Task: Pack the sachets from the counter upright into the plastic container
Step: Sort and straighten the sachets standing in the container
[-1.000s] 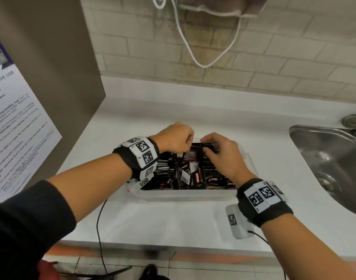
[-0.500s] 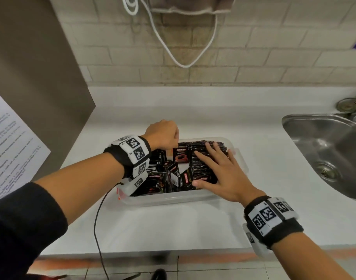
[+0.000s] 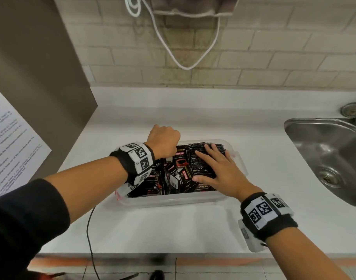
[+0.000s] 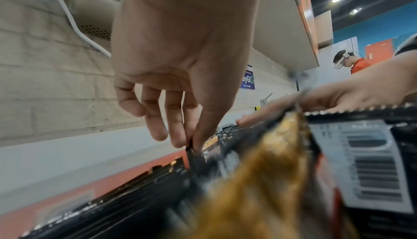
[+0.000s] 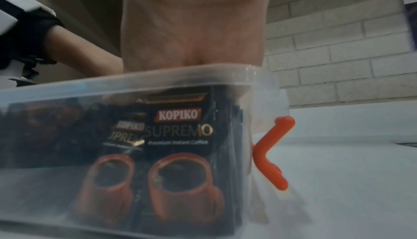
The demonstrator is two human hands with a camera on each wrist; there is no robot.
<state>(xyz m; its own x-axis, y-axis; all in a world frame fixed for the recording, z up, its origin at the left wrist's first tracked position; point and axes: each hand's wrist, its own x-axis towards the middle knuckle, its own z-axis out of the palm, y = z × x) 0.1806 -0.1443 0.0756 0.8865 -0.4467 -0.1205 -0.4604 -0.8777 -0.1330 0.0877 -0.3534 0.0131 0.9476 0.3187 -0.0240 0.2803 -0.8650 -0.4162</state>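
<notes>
At the far left of the head view a printed notice [image 3: 9, 142] hangs on a brown panel. Just left of centre, the left hand [image 3: 164, 141] reaches into the back left corner of the plastic container [image 3: 173, 200]; the left wrist view shows its fingers [image 4: 198, 135] pinching the top edge of one black sachet [image 4: 195, 159]. To seat it well, I judge it should slide straight down, edge up, tight against its neighbours. Right of centre, the right hand [image 3: 217, 170] lies flat, fingers straight, pressing the upright row of sachets [image 3: 199, 164] so it cannot topple. The container sits mid-frame on the white surface [image 3: 193, 229]; a sink [image 3: 326, 158] lies far right
</notes>
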